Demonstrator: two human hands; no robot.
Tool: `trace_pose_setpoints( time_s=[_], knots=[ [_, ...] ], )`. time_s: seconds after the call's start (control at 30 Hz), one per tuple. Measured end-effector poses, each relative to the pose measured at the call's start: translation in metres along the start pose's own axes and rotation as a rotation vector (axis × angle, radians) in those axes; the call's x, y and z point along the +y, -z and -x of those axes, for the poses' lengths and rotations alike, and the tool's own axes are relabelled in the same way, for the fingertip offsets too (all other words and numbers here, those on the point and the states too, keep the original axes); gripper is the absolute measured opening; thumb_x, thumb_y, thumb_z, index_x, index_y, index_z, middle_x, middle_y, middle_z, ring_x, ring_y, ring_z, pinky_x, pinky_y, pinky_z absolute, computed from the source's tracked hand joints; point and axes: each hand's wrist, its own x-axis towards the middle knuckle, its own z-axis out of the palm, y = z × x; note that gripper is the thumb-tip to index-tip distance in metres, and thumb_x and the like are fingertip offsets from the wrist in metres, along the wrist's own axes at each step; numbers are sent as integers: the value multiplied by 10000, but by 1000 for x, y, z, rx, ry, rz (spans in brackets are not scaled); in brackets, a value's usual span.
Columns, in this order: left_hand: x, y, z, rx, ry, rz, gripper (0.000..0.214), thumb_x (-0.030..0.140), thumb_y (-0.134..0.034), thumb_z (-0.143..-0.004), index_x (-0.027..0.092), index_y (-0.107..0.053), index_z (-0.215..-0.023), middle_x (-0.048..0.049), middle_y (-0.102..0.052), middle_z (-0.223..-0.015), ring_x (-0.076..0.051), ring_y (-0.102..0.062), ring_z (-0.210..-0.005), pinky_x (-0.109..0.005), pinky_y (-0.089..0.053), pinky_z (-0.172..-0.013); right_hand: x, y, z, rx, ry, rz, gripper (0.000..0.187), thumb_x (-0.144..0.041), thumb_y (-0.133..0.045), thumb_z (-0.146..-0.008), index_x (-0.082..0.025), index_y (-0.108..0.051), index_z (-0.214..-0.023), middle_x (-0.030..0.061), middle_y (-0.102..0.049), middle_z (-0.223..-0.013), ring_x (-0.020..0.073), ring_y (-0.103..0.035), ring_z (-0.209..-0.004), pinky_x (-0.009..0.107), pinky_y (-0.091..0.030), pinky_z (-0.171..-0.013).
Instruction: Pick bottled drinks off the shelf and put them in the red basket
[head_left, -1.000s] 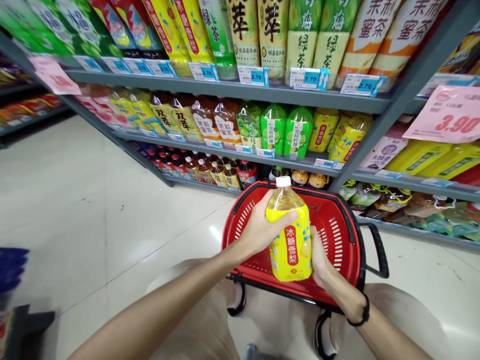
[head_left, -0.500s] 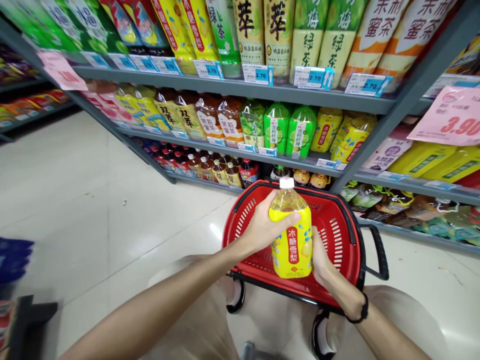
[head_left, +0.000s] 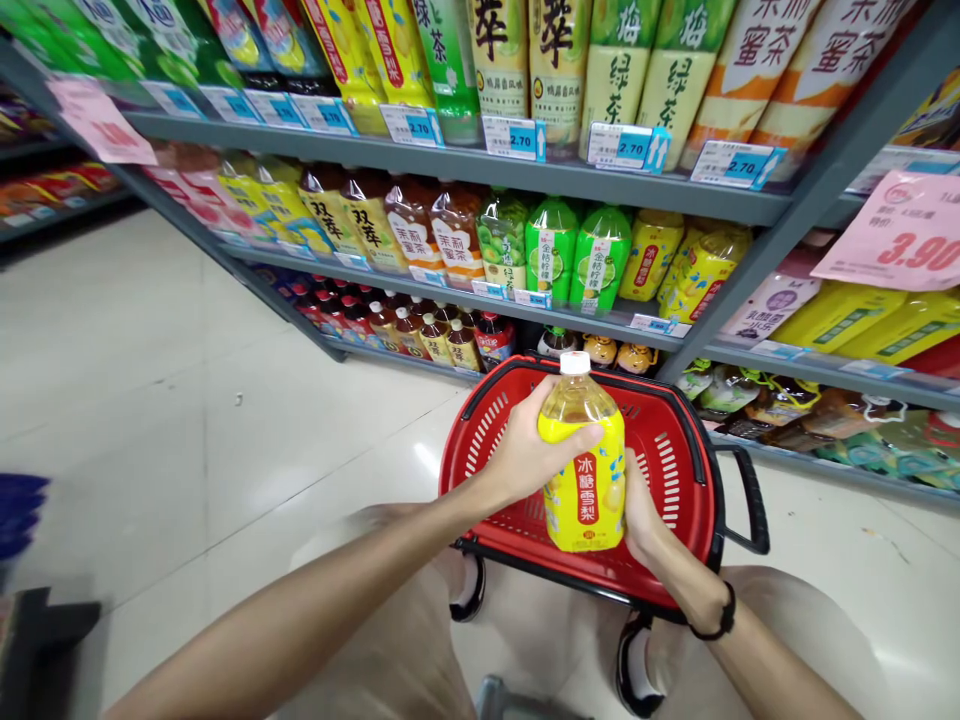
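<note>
**Yellow bottle held over a red basket**

Yellow and upright, the bottle (head_left: 583, 470) sits between both hands above the open basket (head_left: 679, 460). It has a white cap (head_left: 575, 363), clear shoulders showing pale yellow drink, and a yellow label with a red vertical strip of white characters. The left hand (head_left: 525, 455) wraps the upper part from the left, thumb lying across the front just under the shoulder, fingers curled round the far side. The right hand (head_left: 639, 510) clasps the lower part from the right and behind; only its thumb and palm edge show, the fingers hidden by the bottle. A dark band (head_left: 716, 620) circles the right wrist.

The basket is red plastic with slotted walls, a black rim and a black handle (head_left: 750, 500) sticking out on its right. It stands on small black wheels (head_left: 471, 590) on the pale glossy floor (head_left: 187, 400), right in front of the person's knees. Whether the bottle's base touches the basket's bottom cannot be told from this angle.

Behind the basket runs a grey shelf (head_left: 465, 170) stocked with bottled drinks in green, yellow, orange and brown, blue price tags (head_left: 517, 138) clipped along its edges. A pink sign (head_left: 896, 232) hangs at the right, another pink sign (head_left: 101, 122) at the left.
</note>
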Motion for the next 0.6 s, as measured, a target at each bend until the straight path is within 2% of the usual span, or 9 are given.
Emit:
trace_pose_setpoints(
  time_s=[0.3,0.6],
  knots=[
    [-1,2,1,3,-7,44,548,370,-929,-779,158,-649,-1199,-69,-753,-1052,-205,-717,-912,-283,-587,-810,4,0,-2,-21,25,-43,534,-771,-734,-711,-247,-690,-801,55,-842,-927,350,-771,-1118,437,-613,-956],
    [0,1,2,8,17,76,572,343,-959,-754,158,-650,-1198,-63,-755,-1050,-200,-717,-908,-268,-588,-808,4,-1,0,-10,-5,-74,497,-733,-714,-761,-241,-705,-831,66,-847,-954,344,-771,-1140,434,-612,-974]
  ],
)
